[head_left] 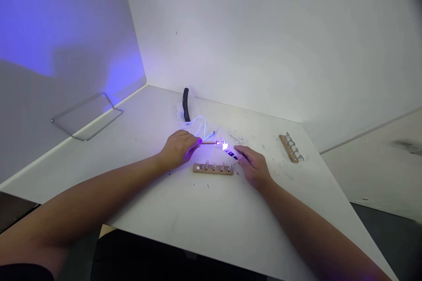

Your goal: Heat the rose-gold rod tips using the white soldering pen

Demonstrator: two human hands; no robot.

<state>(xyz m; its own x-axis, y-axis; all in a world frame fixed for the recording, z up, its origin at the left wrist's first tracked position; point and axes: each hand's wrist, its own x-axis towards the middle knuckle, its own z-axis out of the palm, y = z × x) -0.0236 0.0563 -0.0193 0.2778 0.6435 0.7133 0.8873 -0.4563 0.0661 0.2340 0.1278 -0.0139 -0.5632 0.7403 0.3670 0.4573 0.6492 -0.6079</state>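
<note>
My left hand [180, 147] pinches a thin copper-coloured rod [208, 142] that points right. At its far end, violet glare hides the detail of whatever sits on the tip. My right hand [253, 164] is closed around a small handheld lamp [231, 153] with dark markings, and its bright violet end nearly meets the rod's tip; the glare hides whether they touch. Between and just below both hands lies a narrow brown strip [212, 169] carrying several small clear pieces that look like nail tips on clips.
A similar strip with clear pieces [291, 148] lies at the right on the white table [198, 210]. Behind my hands are a black curved handle-like piece [186, 104] and a pale cable [203, 125]. A bent wire frame [87, 116] leans at the left wall. Dark crumbs dot the tabletop.
</note>
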